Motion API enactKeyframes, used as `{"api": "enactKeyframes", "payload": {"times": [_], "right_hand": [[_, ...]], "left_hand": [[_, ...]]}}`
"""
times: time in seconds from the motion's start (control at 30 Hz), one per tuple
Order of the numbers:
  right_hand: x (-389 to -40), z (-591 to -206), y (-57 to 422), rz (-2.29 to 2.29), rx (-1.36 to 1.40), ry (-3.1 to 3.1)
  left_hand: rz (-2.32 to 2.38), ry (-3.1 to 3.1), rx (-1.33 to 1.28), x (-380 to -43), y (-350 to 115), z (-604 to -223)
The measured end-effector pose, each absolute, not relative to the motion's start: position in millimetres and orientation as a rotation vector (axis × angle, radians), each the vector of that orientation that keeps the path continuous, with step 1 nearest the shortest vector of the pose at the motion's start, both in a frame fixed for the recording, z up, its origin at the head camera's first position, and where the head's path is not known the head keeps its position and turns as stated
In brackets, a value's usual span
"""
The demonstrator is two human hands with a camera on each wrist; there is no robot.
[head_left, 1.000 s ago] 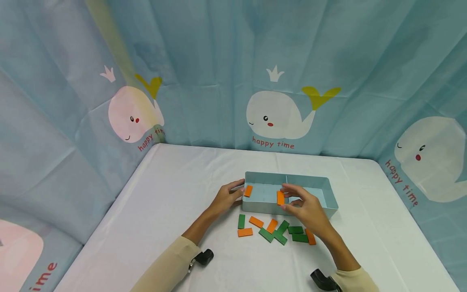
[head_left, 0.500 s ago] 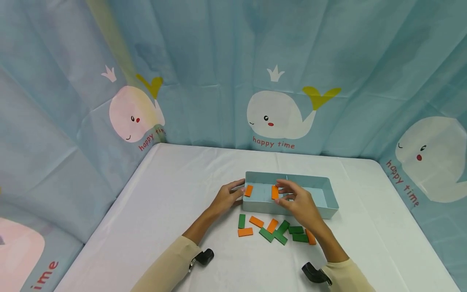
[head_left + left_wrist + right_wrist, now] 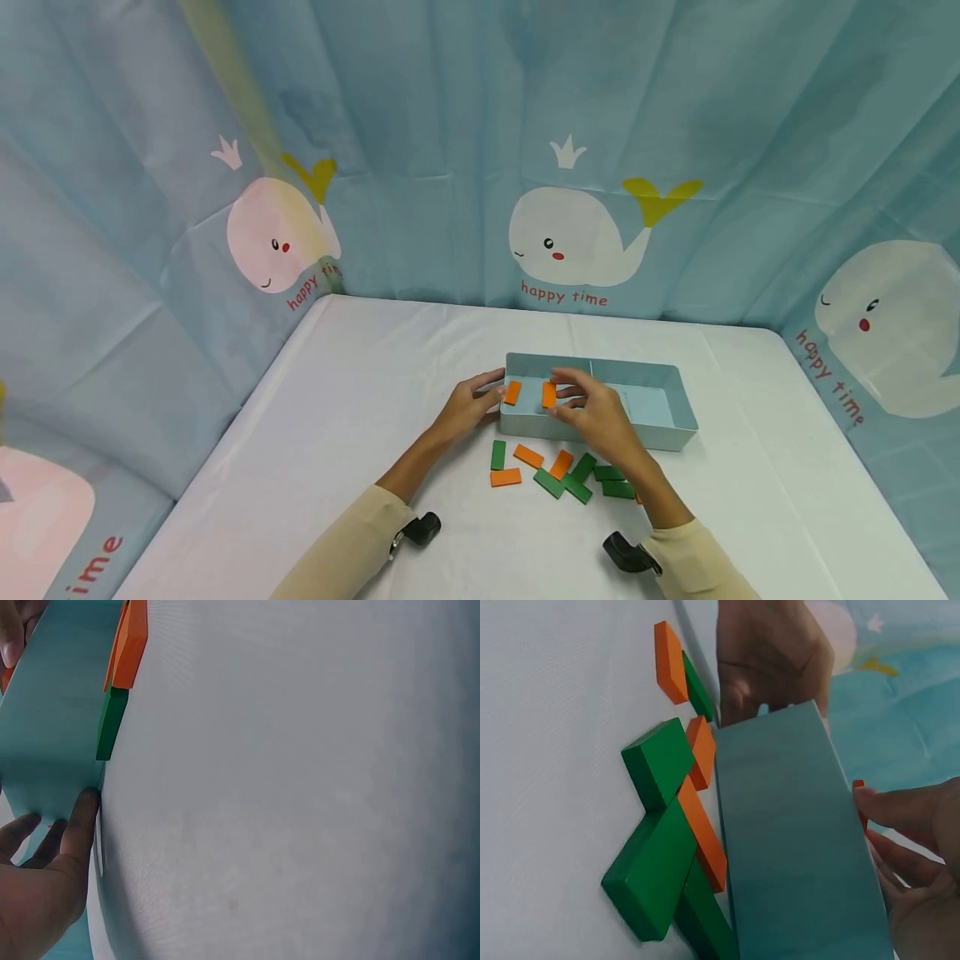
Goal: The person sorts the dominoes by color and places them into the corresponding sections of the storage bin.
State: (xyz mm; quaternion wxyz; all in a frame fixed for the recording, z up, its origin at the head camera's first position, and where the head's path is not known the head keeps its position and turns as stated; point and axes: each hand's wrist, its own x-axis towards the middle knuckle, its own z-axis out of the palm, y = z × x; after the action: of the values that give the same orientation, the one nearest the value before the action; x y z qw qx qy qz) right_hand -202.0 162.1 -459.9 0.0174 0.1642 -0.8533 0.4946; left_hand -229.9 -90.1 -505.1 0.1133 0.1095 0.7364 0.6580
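Note:
In the head view, my right hand [image 3: 597, 417] is over the left compartment of a blue-grey divided box [image 3: 660, 437]. Its thumb and fingertips pinch an orange rectangular block [image 3: 549, 395], held upright. In the right wrist view, this block [image 3: 860, 799] is mostly hidden by the thumb and the box wall. My left hand [image 3: 463, 410] touches the box's left end, fingers spread and fairly straight. A second orange block [image 3: 512, 392] is inside the box, right beside the left fingertips. In the left wrist view, the left fingers [image 3: 79, 832] lie against the box wall [image 3: 52, 712].
Loose green blocks [image 3: 549, 483] and orange blocks [image 3: 506, 477] lie scattered on the white-covered table [image 3: 360, 383], in front of the box. Some touch or overlap. A thin divider [image 3: 591, 369] splits the box. A whale-print curtain [image 3: 420, 233] hangs behind the table.
My right hand has moved left with the pinched orange block, from near the divider to over the left compartment. The left hand and the box have stayed in place.

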Motion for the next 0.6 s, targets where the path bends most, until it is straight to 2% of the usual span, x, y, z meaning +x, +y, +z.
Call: {"api": "enactKeyframes", "payload": {"times": [0.6], "right_hand": [[-218, -455, 152, 1.473, 0.481, -2.722]], "left_hand": [[1.963, 2.105, 0.335, -229, -89, -504]]}}
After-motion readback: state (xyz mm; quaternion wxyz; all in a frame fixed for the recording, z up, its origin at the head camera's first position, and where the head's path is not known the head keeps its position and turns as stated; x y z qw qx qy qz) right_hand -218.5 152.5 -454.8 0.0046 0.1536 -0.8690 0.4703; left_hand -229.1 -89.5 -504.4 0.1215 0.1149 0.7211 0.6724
